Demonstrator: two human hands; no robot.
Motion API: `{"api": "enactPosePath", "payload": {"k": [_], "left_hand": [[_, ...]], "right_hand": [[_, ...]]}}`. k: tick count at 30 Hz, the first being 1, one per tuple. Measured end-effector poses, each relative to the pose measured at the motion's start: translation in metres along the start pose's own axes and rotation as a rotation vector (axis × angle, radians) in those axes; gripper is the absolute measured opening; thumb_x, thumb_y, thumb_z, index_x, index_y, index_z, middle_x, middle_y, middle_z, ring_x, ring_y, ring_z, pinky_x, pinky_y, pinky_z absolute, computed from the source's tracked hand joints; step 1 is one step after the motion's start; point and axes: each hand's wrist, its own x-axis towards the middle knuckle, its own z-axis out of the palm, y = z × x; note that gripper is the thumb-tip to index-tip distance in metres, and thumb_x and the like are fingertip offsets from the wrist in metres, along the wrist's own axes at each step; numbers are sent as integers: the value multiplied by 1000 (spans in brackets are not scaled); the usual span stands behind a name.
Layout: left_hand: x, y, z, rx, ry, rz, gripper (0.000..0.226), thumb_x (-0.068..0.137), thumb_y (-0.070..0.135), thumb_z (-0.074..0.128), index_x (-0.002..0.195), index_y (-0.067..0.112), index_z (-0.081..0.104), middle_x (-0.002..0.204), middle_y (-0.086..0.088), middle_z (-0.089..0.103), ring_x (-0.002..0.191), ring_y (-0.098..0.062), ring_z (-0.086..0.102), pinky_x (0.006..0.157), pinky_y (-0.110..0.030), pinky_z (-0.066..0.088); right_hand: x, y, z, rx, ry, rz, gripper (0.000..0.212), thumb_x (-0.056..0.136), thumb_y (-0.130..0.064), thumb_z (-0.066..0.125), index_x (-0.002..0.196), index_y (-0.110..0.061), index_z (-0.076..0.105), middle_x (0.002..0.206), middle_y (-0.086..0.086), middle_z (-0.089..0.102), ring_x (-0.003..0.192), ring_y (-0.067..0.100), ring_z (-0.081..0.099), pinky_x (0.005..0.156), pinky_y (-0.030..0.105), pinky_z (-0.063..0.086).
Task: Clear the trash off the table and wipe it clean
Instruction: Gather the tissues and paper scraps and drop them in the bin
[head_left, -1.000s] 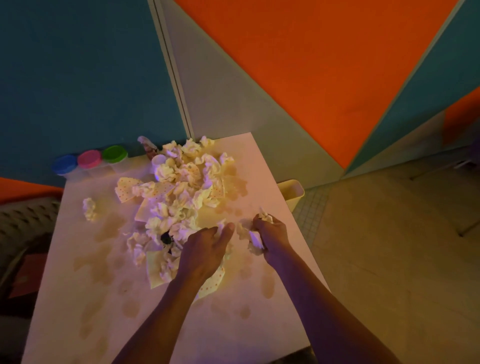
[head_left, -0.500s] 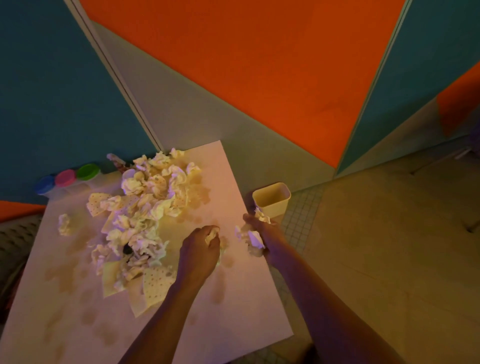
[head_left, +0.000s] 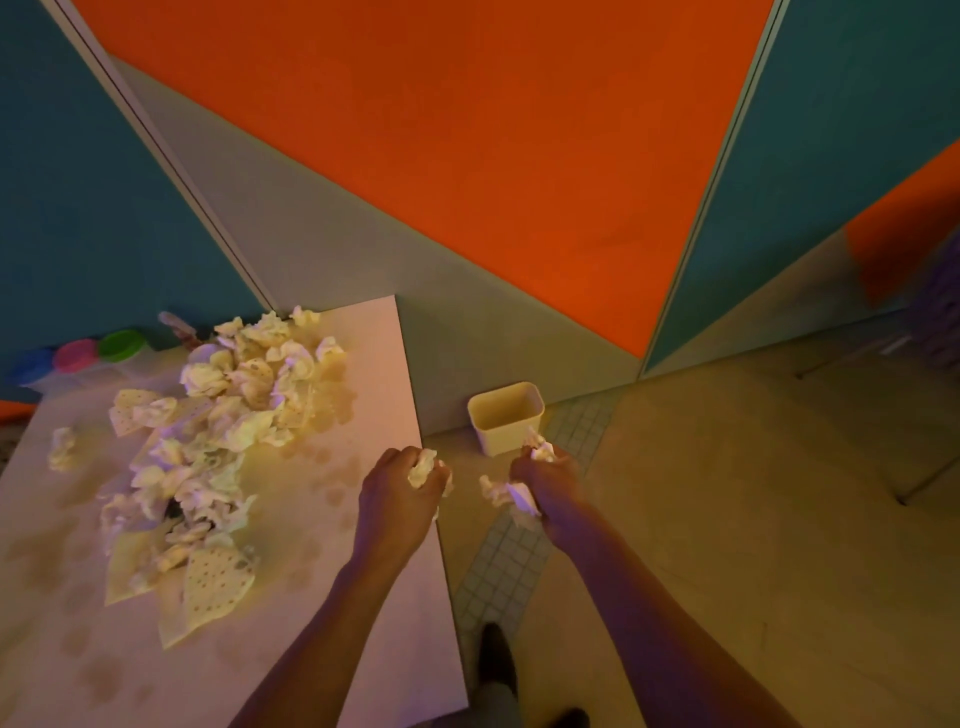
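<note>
A heap of crumpled paper trash (head_left: 228, 415) and dotted napkins lies on the stained white table (head_left: 363, 364). My left hand (head_left: 397, 499) is closed around a crumpled paper wad (head_left: 423, 467) at the table's right edge. Past that edge, over the floor, my right hand (head_left: 550, 493) grips more crumpled paper (head_left: 511, 493), just in front of the small cream bin (head_left: 506, 423) standing on the floor by the wall. One stray wad (head_left: 62, 447) lies apart on the table's left side.
Three small tubs with blue (head_left: 34, 364), pink (head_left: 77, 354) and green (head_left: 122, 344) lids stand at the table's far left corner. The orange, teal and grey wall is right behind the table and bin. Tiled floor extends to the right; dark shoes (head_left: 496, 660) show below.
Both hands moved right, away from the heap, each carrying paper. The left hand reached the table's right edge; the right hand passed over the floor toward the bin. The view panned right.
</note>
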Motion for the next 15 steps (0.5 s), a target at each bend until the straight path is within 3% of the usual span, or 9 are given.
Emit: {"api": "enactPosePath", "payload": {"k": [3,8,11,15], "left_hand": [[11,11,17,-21,-6,-4,27,91,31,70,109,11,68,100,-1,66,82,-13,58,61,-13,38],[40,22,52,-89,-6,-8,17,86,27,75,98,17,67,89,11,62,71,-1,57,60,-6,37],[67,25,74,-59,-5,-5,18,87,28,75,100,16,69,92,13,61,74,-4,57,61,-4,35],[100,30,95,-12,-16,4,21,88,29,74,101,13,70,97,6,64,78,-7,56,59,-8,35]], "right_hand": [[20,-6,-16,13,-1,-5,16,73,4,63,79,-11,61,70,9,57,62,21,55,52,26,43],[76,-9,-32,10,-38,35,26,52,-14,69,77,-21,70,72,10,60,85,52,66,74,57,52],[101,-23,-41,9,-31,51,26,64,-3,67,81,-20,71,70,8,60,79,45,64,71,49,48],[125,-42,-53,-13,-54,113,23,82,10,55,94,-9,62,65,12,63,63,30,64,56,32,45]]}}
